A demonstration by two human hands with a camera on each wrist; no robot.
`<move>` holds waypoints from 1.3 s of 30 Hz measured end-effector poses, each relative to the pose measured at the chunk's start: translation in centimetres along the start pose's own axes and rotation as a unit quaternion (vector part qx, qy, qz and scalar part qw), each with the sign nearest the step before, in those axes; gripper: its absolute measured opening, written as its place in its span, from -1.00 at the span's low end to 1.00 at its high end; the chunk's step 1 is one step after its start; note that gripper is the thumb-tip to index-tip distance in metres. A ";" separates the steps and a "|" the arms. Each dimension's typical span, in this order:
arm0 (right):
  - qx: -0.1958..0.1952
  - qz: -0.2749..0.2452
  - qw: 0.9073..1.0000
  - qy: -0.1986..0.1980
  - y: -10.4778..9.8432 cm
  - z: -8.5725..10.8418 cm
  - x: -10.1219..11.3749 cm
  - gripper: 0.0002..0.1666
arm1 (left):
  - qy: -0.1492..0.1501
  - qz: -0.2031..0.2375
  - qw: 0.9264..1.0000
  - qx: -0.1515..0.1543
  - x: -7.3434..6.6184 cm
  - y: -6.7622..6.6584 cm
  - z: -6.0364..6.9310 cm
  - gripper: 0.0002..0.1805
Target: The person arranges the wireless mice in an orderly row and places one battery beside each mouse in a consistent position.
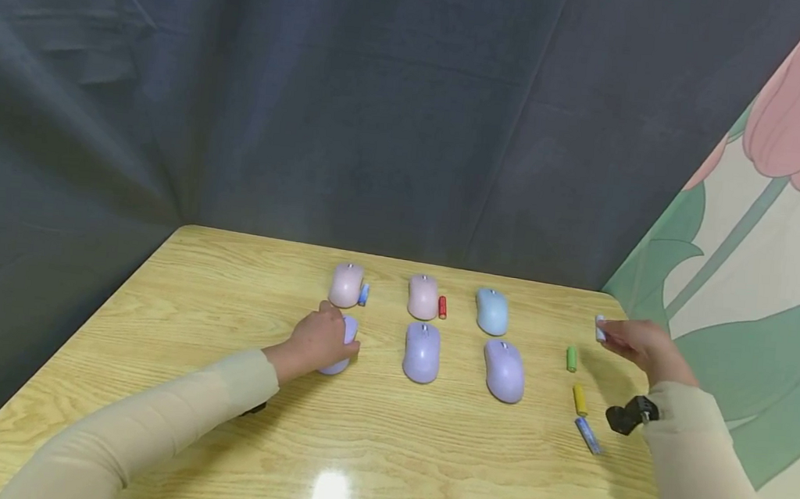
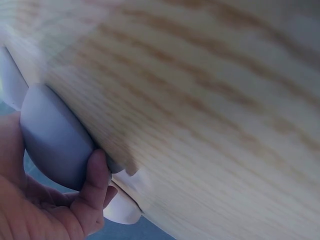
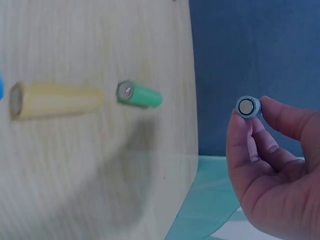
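My left hand (image 1: 320, 340) grips a purple computer mouse (image 1: 349, 328) at the left of the front row; the hand covers much of it in the head view. In the left wrist view thumb and fingers hold the sides of this mouse (image 2: 57, 137), close to the wood. At the right, my right hand (image 1: 641, 347) pinches a white battery (image 1: 601, 329) between thumb and fingers, above the table. The right wrist view shows the flat end of that battery (image 3: 247, 107). Nearest to this hand lie a green battery (image 1: 572, 358), a yellow battery (image 1: 580, 400) and a blue battery (image 1: 588, 435).
Two more purple mice (image 1: 422, 353) stand in the front row. Behind them are two pink mice (image 1: 347, 285) and a light blue mouse (image 1: 491, 311). A small blue battery (image 1: 364, 294) and a red battery (image 1: 442, 308) lie beside the pink mice. A dark curtain (image 1: 382, 123) hangs behind the table.
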State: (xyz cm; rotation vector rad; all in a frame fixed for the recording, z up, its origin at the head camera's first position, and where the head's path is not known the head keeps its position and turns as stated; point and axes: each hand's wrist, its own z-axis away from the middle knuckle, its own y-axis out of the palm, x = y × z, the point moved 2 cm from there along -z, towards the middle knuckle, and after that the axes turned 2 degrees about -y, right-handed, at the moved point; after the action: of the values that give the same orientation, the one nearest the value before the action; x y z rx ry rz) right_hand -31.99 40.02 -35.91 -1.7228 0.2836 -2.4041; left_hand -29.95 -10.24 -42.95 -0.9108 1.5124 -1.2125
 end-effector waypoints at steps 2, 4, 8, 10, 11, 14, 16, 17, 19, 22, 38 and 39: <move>-0.001 -0.002 1.000 0.000 0.5 0.0 0.6 -0.85 | -0.001 -0.001 1.000 0.000 0.0 0.0 0.0 -0.40; -0.001 0.005 1.000 -0.003 1.2 -0.1 1.1 -0.82 | -0.001 -0.001 1.000 -0.001 0.0 0.0 0.0 -0.40; 0.000 0.015 1.000 -0.010 2.9 -0.7 1.8 -0.75 | 0.003 -0.003 1.000 -0.005 0.0 0.0 0.1 -0.40; -0.004 0.025 1.000 -0.012 3.8 -1.2 2.0 -0.75 | 0.003 -0.003 1.000 -0.006 0.0 0.0 0.1 -0.40; -0.007 0.028 0.999 -0.015 4.2 -1.4 2.1 -0.75 | 0.004 -0.003 1.000 -0.007 0.0 0.0 0.2 -0.40; -0.012 0.039 0.999 -0.023 5.2 -2.0 2.3 -0.73 | 0.003 -0.003 1.000 -0.007 0.0 0.1 0.2 -0.40; -0.013 0.050 0.998 -0.032 5.8 -2.4 2.4 -0.71 | 0.002 -0.002 1.000 -0.005 0.0 0.1 0.2 -0.39; -0.012 0.056 0.998 -0.036 6.1 -2.5 2.4 -0.70 | 0.001 0.000 1.000 -0.004 0.0 0.1 0.3 -0.39; -0.013 0.070 0.997 -0.039 6.7 -2.9 2.3 -0.67 | 0.000 0.001 1.000 -0.004 -0.1 0.1 0.3 -0.39; -0.025 0.082 0.996 -0.031 7.4 -3.7 2.1 -0.66 | -0.001 -0.002 1.000 -0.003 -0.1 0.0 0.2 -0.38; -0.069 0.134 0.988 0.013 9.7 -7.2 -0.3 -0.74 | 0.008 -0.011 1.000 -0.010 0.0 0.1 0.0 -0.38; -0.069 0.142 0.987 0.014 9.8 -7.3 -0.4 -0.74 | 0.008 -0.011 1.000 -0.010 0.0 0.1 0.0 -0.38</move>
State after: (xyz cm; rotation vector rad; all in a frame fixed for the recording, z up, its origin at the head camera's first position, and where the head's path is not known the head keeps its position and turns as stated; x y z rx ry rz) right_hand -38.52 31.01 -41.05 -1.5773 0.6674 -2.2479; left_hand -29.97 -10.22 -43.00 -0.9347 1.5339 -1.2243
